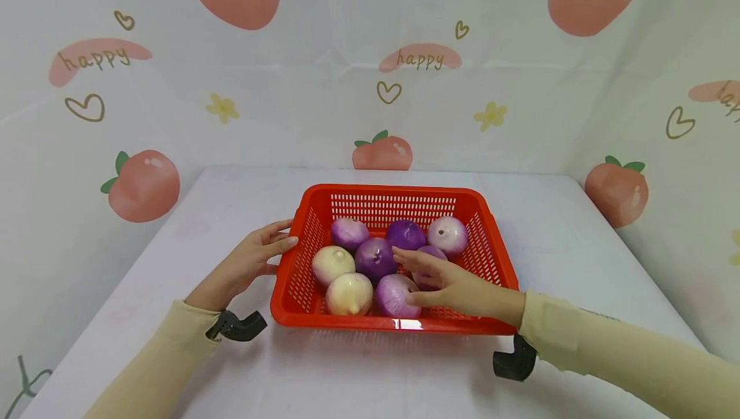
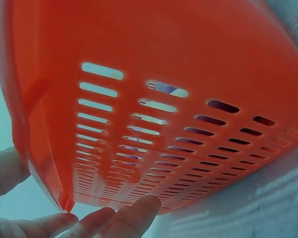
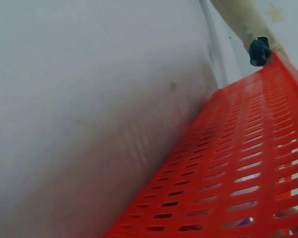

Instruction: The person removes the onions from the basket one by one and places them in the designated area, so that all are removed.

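A red plastic basket (image 1: 393, 323) with slotted walls holds several onions, among them a pale yellow onion (image 1: 349, 294), a dark purple onion (image 1: 376, 258) and a light purple onion (image 1: 397, 295). My left hand (image 1: 245, 265) holds the basket's left rim, thumb on top. In the left wrist view, fingers (image 2: 139, 215) lie against the outside of the slotted wall (image 2: 188, 163). Over the onions on the right side, my right hand (image 1: 457, 284) has its fingers spread, thumb at the light purple onion. It partly covers a purple onion (image 1: 430, 253). The right wrist view shows only the basket's outer wall (image 3: 228, 163).
A white cloth covers the table (image 1: 370, 374) under the basket. Behind and at both sides hang white cloth walls (image 1: 324, 117) printed with fruit, hearts and words. A black wrist camera (image 1: 239, 327) sits under the left cuff, another black camera (image 1: 514, 361) under the right.
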The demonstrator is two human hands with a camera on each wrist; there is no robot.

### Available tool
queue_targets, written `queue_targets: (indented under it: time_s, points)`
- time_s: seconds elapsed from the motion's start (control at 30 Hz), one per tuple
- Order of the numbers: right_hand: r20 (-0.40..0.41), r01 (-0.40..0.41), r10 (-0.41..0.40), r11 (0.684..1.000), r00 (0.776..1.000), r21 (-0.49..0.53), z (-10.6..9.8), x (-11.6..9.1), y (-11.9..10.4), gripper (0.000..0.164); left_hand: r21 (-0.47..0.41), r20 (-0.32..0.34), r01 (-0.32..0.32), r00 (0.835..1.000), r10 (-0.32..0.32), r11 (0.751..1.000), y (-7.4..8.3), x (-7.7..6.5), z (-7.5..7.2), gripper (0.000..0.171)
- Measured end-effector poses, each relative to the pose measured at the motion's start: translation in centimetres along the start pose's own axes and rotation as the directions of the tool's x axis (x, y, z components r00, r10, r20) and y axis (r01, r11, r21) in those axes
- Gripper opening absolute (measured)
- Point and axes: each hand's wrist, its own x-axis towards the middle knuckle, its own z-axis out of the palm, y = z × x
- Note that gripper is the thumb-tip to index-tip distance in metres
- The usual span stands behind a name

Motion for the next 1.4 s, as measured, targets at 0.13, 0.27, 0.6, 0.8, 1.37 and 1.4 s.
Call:
queue_targets:
  time_s: [0.13, 0.27, 0.6, 0.8, 1.37, 1.4]
  points:
    - [0.016, -0.014, 0.014, 1.0, 1.0, -0.001, 0.1, 0.2, 0.3, 0.07, -0.005, 0.001, -0.003, 1.0, 0.003, 1.0, 0.0, 0.1, 0.0, 0.069]
    - [0.023, -0.043, 0.044, 0.999, 0.999, -0.025, 0.3, 0.3, 0.6, 0.07, -0.012, 0.004, -0.007, 1.0, 0.007, 1.0, -0.1, 0.1, 0.0, 0.069]
    - [0.021, -0.066, 0.068, 0.994, 0.997, -0.083, 0.4, 0.2, 0.8, 0.07, -0.009, 0.007, 0.0, 1.0, 0.0, 1.0, 0.0, 0.3, 0.4, 0.071]
    - [0.027, -0.077, 0.08, 0.991, 0.996, -0.113, 0.5, 0.2, 0.8, 0.07, -0.037, 0.01, 0.004, 1.0, -0.004, 0.999, -0.1, 0.3, 0.4, 0.069]
    - [0.003, -0.154, 0.159, 0.957, 0.987, -0.246, 0.8, 0.6, 1.2, 0.067, -0.116, 0.052, 0.025, 0.998, -0.019, 0.993, -0.4, 0.3, 0.3, 0.067]
    - [0.008, -0.161, 0.168, 0.957, 0.986, -0.243, 0.7, 0.7, 1.2, 0.067, -0.115, 0.053, 0.026, 0.998, -0.02, 0.993, -0.4, 0.2, 0.3, 0.067]
